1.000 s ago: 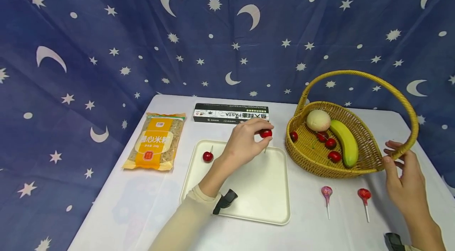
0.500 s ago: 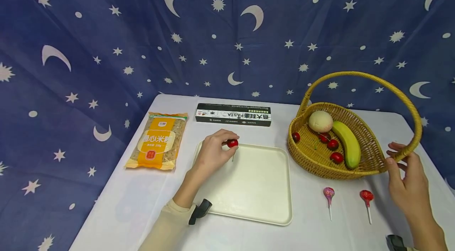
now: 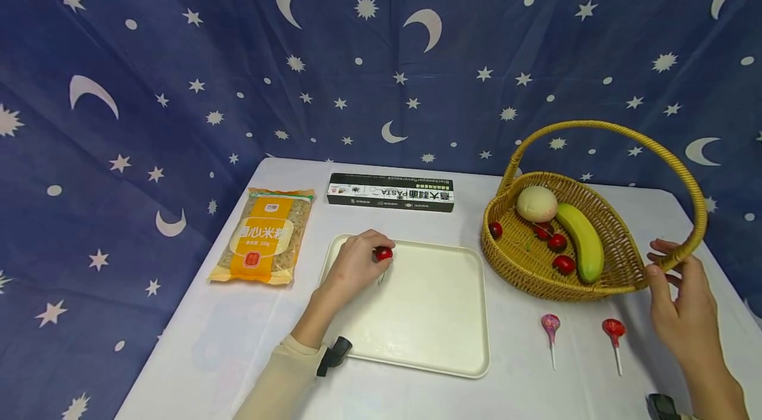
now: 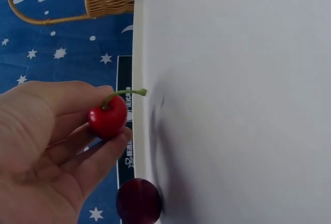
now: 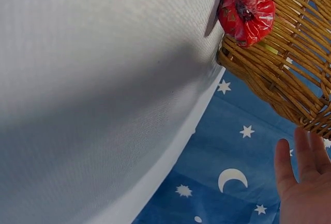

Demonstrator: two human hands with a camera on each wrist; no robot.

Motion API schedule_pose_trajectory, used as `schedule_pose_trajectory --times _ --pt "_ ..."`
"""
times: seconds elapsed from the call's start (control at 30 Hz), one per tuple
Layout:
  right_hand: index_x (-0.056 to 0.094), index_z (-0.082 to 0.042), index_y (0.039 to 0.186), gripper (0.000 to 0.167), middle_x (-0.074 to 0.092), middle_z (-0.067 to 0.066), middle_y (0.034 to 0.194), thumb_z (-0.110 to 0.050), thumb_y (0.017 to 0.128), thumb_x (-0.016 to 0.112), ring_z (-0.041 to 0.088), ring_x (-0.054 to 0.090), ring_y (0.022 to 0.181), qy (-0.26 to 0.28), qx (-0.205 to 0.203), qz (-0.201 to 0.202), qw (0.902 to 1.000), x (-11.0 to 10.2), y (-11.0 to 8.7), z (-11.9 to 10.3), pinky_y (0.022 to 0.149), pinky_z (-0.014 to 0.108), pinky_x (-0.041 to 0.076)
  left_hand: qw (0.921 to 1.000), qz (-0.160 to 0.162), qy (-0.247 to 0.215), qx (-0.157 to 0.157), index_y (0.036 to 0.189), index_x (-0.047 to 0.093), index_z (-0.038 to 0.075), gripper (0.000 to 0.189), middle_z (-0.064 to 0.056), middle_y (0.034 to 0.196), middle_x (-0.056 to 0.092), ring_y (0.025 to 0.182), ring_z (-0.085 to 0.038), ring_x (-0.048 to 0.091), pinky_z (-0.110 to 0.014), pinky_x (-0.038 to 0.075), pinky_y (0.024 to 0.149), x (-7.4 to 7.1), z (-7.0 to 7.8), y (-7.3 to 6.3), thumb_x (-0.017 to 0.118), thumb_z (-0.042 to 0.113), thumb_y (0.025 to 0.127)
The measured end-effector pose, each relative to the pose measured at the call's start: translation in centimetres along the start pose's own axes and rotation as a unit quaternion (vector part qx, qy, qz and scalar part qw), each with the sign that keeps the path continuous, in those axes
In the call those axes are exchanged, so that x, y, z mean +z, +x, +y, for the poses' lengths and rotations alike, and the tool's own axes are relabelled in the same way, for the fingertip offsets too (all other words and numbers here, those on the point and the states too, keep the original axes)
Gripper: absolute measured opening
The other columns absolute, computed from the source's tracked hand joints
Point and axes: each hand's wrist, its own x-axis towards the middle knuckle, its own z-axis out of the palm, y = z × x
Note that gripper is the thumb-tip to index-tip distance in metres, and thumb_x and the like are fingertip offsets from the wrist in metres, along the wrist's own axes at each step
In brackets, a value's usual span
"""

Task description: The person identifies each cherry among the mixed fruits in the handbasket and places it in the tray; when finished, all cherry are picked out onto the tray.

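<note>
Two lollipops, one pinkish and one red, lie nearest me. My right hand has thumb and fingers around the basket's handle at its foot. And here's my left hand, pinching a red cherry, stem down, over the tray's far left part! A second cherry sits just beside. Inside the basket: banana, more cherries, a pale round thing. Beyond the tray, a pasta box; behind everything, starry blue cloth.

At the head view's centre, a box is showing "PASTA" and "Blackpepperflavorsauce"; at centre left, a bag is displaying "心米".
</note>
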Motion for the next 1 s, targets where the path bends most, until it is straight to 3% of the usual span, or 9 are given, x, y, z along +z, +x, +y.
schedule_pose_trajectory --times 0.1,0.27,0.4,0.7,0.87,1.0 --pt "0.039 -0.011 0.160 0.049 0.052 0.012 0.159 -0.013 0.113 0.050 -0.013 0.041 0.145 0.000 0.002 0.000 1.0000 0.03 -0.05 0.01 0.117 0.001 0.025 0.9998 -0.013 0.013 -0.007 0.108 0.082 0.006 0.020 -0.008 0.112 0.080 0.093 -0.018 0.075 -0.026 0.061 0.078 0.23 -0.18 -0.07 0.081 0.001 0.088" --pt "0.040 -0.011 0.160 0.048 0.052 0.010 0.159 -0.014 0.113 0.050 -0.019 0.040 0.140 0.006 -0.009 0.005 0.9999 0.05 -0.13 -0.05 0.115 0.000 0.026 0.9989 -0.037 0.024 -0.013 0.109 0.082 0.006 0.021 -0.009 0.117 0.079 0.109 -0.026 0.076 -0.038 0.063 0.092 0.35 -0.33 -0.16 0.082 0.002 0.089" --pt "0.042 -0.011 0.159 0.047 0.052 0.007 0.159 -0.014 0.113 0.050 -0.023 0.039 0.136 0.010 -0.016 0.008 0.9998 0.03 -0.15 -0.14 0.113 -0.002 0.027 0.9984 -0.048 0.026 -0.016 0.114 0.081 0.006 0.025 -0.010 0.120 0.079 0.115 -0.028 0.075 -0.041 0.062 0.098 0.33 -0.31 -0.14 0.082 0.003 0.090" --pt "0.041 -0.010 0.159 0.047 0.052 0.006 0.160 -0.015 0.113 0.050 -0.025 0.037 0.133 0.013 -0.014 0.006 0.9998 0.05 -0.18 -0.13 0.114 -0.001 0.027 0.9981 -0.043 0.040 -0.020 0.118 0.080 0.007 0.030 -0.010 0.123 0.078 0.116 -0.027 0.074 -0.041 0.061 0.099 0.25 -0.20 -0.19 0.082 0.003 0.089" --pt "0.040 -0.012 0.160 0.048 0.051 0.010 0.160 -0.015 0.113 0.049 -0.012 0.043 0.144 0.006 -0.006 0.003 1.0000 0.06 -0.18 -0.03 0.115 0.000 0.026 0.9976 -0.039 0.051 -0.025 0.120 0.079 0.007 0.032 -0.009 0.124 0.078 0.113 -0.024 0.074 -0.040 0.061 0.096 0.06 -0.03 -0.26 0.083 0.004 0.089" --pt "0.040 -0.013 0.161 0.048 0.052 0.011 0.159 -0.016 0.113 0.049 -0.010 0.044 0.144 0.005 -0.006 0.002 1.0000 0.08 -0.10 0.05 0.115 -0.001 0.026 0.9978 -0.036 0.048 -0.027 0.122 0.079 0.008 0.032 -0.008 0.127 0.077 0.115 -0.023 0.073 -0.040 0.060 0.098 -0.22 0.27 -0.20 0.082 0.006 0.090"
